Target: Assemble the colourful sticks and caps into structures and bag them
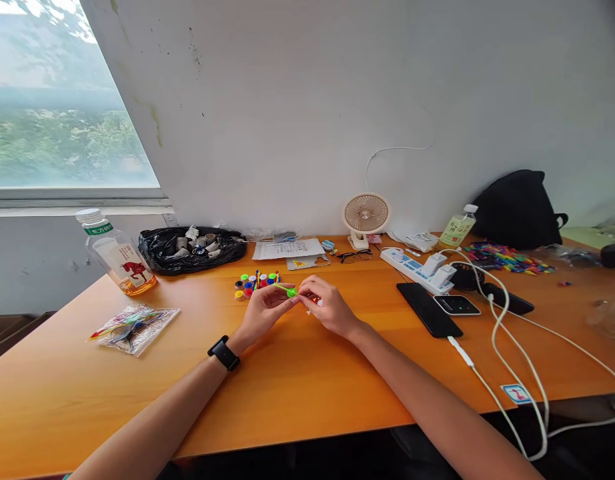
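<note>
Between my two hands is a small bright green piece with a thin stem pointing left; its exact kind is too small to make out. My left hand, with a black watch on the wrist, pinches it from the left. Fingertips of my right hand are closed at its right end, where the contact is partly hidden. Just behind my left hand stand several small paint pots with coloured lids. A few small white and red bits lie behind my right hand's fingers.
On the left are a large drink bottle, a clear plastic bag and a black bag of cardboard rolls. A fan and papers sit at the back. Rightward lie a power strip, a phone and white cables.
</note>
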Motion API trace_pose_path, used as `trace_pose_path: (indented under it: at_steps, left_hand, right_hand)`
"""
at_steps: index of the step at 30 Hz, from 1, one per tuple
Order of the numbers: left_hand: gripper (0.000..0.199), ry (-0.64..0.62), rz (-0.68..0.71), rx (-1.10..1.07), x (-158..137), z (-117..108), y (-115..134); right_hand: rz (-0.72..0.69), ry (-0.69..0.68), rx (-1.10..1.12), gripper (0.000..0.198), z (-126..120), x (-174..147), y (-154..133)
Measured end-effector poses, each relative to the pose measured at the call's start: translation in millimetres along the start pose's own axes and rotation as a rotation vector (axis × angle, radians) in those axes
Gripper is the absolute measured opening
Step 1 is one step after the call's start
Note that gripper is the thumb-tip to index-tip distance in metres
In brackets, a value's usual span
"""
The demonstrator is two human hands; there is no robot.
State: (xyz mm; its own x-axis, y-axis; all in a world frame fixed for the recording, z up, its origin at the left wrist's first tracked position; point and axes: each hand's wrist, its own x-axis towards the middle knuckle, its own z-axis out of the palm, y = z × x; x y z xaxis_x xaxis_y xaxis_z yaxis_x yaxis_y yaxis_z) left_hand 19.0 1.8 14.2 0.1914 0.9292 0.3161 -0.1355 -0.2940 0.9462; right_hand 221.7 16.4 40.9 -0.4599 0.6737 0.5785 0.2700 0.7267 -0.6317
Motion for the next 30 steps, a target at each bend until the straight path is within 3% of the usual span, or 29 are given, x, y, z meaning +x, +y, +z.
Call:
trace_pose_path:
  at_steps: [3, 9, 16, 23, 30]
  left_hand:
    - [0.043, -0.012, 0.018, 0.050, -0.2, -4.0, -3.3]
    - [0.029, -0.036, 0.226, 0.372, 2.5, -14.5, -7.1]
    - [0.017, -0.075, 0.350, 0.635, 0.4, -14.9, 1.7]
    - [0.017, -0.080, 0.296, 0.598, -0.2, -8.9, 1.7]
    - [0.027, -0.087, 0.069, 0.138, 2.0, -11.5, 8.9]
  right_hand:
    - [0.001, -0.055, -0.041, 0.017, -2.4, -1.7, 2.8]
    - [-0.075, -0.078, -0.060, 0.021, -2.4, -2.9, 3.1]
    - [-0.098, -0.093, -0.080, 0.019, -0.9, -3.5, 4.4]
    - [-0.023, -0.057, -0.015, 0.013, -2.0, -1.6, 4.4]
    - [0.071, 0.021, 0.098, 0.019, -3.2, 1.5, 9.6]
